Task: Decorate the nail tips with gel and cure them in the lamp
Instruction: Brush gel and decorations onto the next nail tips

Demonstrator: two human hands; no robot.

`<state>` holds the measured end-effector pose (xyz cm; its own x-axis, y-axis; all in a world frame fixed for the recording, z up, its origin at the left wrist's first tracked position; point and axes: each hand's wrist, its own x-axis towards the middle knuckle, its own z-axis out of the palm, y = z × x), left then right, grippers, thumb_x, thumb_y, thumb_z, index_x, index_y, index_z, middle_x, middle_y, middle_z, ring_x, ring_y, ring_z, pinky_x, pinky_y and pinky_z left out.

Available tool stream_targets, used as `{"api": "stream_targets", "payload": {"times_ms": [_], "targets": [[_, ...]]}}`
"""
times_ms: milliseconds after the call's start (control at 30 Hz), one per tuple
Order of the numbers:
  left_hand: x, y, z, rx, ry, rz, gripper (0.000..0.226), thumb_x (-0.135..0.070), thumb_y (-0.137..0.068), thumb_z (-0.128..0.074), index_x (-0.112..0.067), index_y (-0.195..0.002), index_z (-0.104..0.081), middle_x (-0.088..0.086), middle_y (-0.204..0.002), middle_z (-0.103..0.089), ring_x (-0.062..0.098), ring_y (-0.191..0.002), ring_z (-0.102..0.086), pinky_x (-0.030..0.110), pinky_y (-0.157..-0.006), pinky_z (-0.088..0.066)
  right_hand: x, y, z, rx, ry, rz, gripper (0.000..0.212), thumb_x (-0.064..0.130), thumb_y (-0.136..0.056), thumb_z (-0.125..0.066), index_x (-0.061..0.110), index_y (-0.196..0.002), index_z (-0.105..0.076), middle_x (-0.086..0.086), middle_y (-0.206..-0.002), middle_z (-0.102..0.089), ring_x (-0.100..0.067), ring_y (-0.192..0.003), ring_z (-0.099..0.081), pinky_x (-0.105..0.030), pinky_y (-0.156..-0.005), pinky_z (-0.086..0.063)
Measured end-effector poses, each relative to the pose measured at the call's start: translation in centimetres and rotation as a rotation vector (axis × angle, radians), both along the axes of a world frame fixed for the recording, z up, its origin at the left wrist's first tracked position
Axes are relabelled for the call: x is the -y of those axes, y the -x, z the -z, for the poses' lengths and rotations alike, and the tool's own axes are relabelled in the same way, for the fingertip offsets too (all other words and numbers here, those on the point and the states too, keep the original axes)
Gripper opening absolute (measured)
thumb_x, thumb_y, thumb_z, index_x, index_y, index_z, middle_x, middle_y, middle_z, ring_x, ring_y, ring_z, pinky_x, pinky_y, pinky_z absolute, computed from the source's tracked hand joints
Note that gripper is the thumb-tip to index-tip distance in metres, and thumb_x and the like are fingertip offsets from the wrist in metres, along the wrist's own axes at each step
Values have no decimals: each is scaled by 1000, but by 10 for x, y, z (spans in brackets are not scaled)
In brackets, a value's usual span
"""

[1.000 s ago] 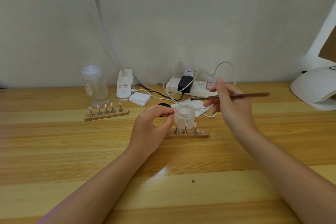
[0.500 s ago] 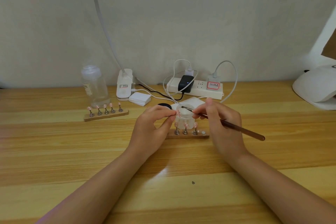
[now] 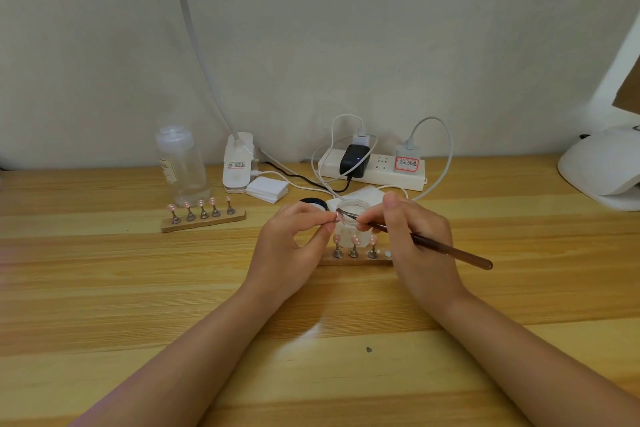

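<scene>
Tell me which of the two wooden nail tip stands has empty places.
The near wooden stand, between the hands: it carries three nail tips and shows a bare magnet spot at its right end. The far wooden stand, before the clear bottle, holds five.

On the table (image 3: 104,288) we see two holders: one (image 3: 203,221) at the left, before a bottle (image 3: 181,168), another (image 3: 355,258) at the middle between the hands. A jar (image 3: 353,218) stands just behind that middle holder, its lid (image 3: 315,203) to the left. Behind, a power strip (image 3: 372,170) lies along the wall, the lamp base (image 3: 238,163) left of it. The curing lamp (image 3: 602,172) sits far right.
</scene>
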<state>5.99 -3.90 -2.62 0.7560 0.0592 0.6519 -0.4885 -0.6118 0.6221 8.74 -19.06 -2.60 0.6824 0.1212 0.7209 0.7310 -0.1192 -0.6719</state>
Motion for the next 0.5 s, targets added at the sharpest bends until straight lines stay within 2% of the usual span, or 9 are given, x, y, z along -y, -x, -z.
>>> {"api": "stream_targets", "payload": {"times_ms": [100,233,300,400,500], "targets": [[0,0,0,5,2,-9,21,1,-79,-66,-10,-96,-71,-8,-85,-62,6,-86,-58,11,-77,-44,1,1,0,7,-8,-2,37,35,-93,-37,24,-72,-66,9,-68,-66,-4,-69,-63,-13,-69,-47],[0,1,0,-4,9,-10,21,1,-79,-66,-9,-97,-71,-6,-85,-63,10,-87,-59,15,-79,-45,3,2,1,23,-20,0,42,33,-93,-36,19,-67,-66,6,-61,-64,-7,-62,-62,-28,-63,-50],[0,1,0,-7,16,-9,21,0,-80,-65,-9,-97,-70,-6,-86,-63,11,-88,-59,16,-79,-46,4,2,1,17,-48,-4,43,34,-93,-36,20,-65,-65,7,-57,-62,-9,-58,-61,-31,-60,-50],[0,0,0,-10,24,-9,21,0,-80,-65,-10,-97,-70,-6,-85,-63,11,-87,-59,16,-79,-45,4,1,1,23,-77,11,42,33,-92,-36,19,-65,-65,6,-58,-62,-10,-58,-60,-30,-59,-48],[0,0,0,-6,24,-8,21,1,-79,-66,-9,-97,-71,-4,-85,-64,11,-87,-59,15,-78,-45,3,0,1,31,-40,46,41,33,-93,-36,16,-71,-66,9,-67,-64,-7,-68,-63,-25,-65,-49]]}}
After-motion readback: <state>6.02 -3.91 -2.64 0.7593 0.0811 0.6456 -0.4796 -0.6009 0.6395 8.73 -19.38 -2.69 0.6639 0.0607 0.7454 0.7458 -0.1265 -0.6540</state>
